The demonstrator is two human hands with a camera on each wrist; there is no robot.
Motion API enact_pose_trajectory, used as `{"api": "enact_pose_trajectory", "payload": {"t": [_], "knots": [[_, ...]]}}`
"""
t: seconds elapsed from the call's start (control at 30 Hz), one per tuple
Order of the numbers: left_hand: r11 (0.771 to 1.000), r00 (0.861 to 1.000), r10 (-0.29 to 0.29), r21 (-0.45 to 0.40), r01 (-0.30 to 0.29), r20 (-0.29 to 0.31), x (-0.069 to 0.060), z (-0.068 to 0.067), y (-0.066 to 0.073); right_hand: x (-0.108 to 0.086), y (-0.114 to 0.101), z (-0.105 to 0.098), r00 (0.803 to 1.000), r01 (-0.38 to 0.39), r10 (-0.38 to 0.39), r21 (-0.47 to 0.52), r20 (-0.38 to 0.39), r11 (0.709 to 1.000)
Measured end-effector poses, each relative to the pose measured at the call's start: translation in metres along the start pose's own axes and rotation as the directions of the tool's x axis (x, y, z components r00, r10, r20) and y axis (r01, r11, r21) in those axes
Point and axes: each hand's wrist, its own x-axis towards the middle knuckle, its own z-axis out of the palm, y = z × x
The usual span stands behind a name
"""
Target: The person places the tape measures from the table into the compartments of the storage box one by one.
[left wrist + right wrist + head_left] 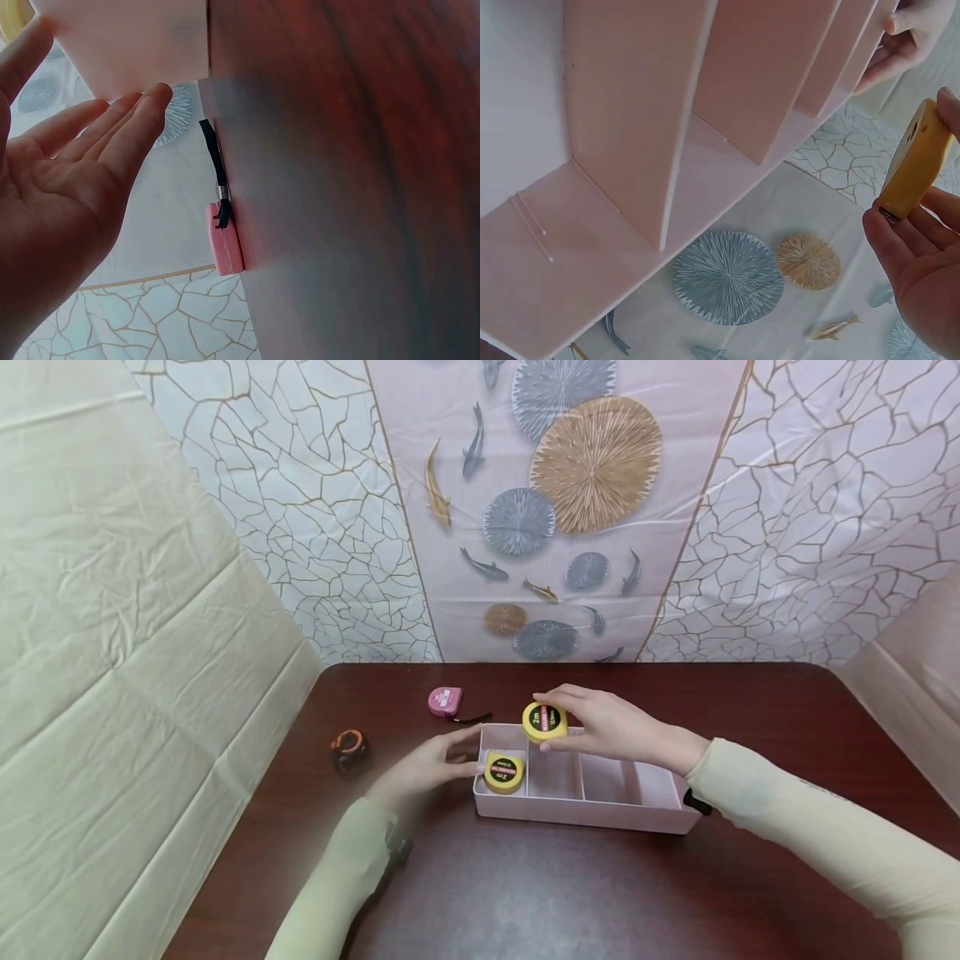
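A yellow tape measure (545, 722) with a black round label is pinched between the thumb and fingers of my right hand (611, 727), above the back rim of a pale pink divided box (592, 811). The right wrist view shows that tape measure (919, 165) edge-on, apart from the dividers. Another yellow tape measure (503, 772) lies in the box's leftmost compartment. My left hand (427, 770) is at the box's left end, its fairly straight fingers (124, 146) at the end wall and its thumb close to the front left rim.
Behind the box's left end lies a pink tape measure (445, 701) with a black strap (471, 718). Farther left is a black and orange tape measure (349, 751). The dark wooden table (540, 893) meets patterned cloth (352, 568) at the back.
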Motion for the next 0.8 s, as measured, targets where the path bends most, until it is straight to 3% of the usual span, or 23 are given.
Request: {"api": "enact_pose_trajectory", "payload": {"t": [0.3, 0.8], "knots": [[1.0, 1.0, 0.025, -0.012, -0.025, 0.005, 0.0, 0.0, 0.0, -0.003, 0.003, 0.009, 1.0, -0.002, 0.002, -0.027, 0.019, 1.0], [1.0, 1.0, 0.018, -0.024, -0.017, 0.014, -0.001, 0.0, 0.001, -0.006, 0.007, 0.018, 0.995, -0.023, 0.024, -0.016, 0.092, 1.0]]}}
